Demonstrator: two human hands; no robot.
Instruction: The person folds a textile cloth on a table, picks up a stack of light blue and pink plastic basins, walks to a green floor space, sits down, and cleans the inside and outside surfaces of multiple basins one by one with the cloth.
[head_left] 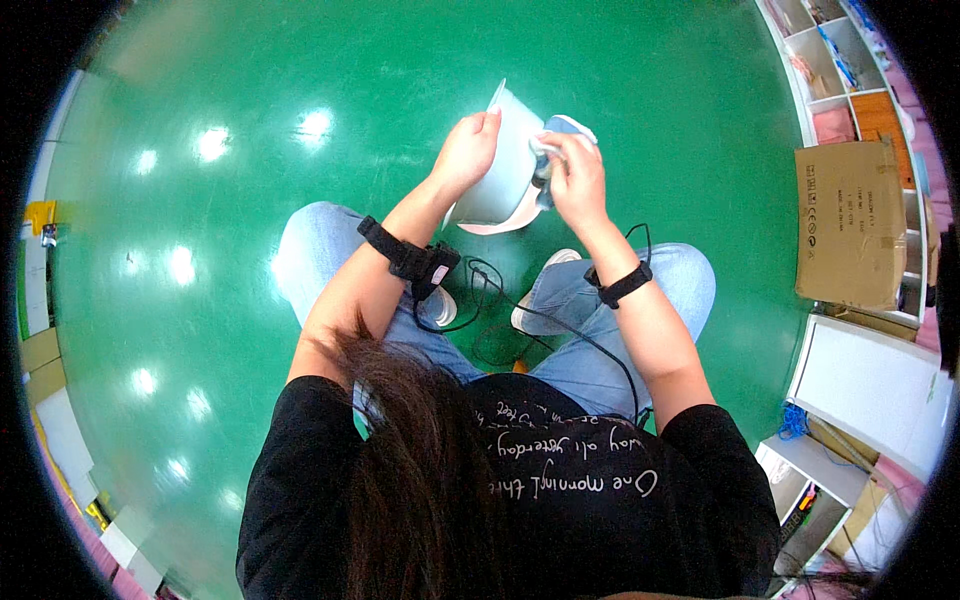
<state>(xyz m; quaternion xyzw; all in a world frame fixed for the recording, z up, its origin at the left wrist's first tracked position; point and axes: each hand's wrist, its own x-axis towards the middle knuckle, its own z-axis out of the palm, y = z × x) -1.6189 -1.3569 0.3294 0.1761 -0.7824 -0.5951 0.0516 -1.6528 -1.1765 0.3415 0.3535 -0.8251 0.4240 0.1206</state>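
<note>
Above the knees, at the middle of the scene, a pale, smooth-walled tapered shell (503,165) of plastic look is held over the glossy green floor (250,120); its pinkish rim is turned toward the person. The left hand (466,150) is closed on the shell's left edge, fingers curled over the wall. The right hand (577,175) is clamped on a small rounded grey-blue part (560,127) at the shell's right side, just against the wall; what lies under the fingers cannot be told. A black strap with a small boxy unit (412,260) is worn on the left forearm, and a narrower black band (624,284) on the right wrist; thin black cables (500,300) are looped between them over faded blue jeans (320,250). White shoes (540,300) are seen on the floor between the legs. At the far right, a brown corrugated cardboard box (850,225) is set against white open shelving (815,60). A flat white board (870,385) is placed nearer, at the right.
</note>
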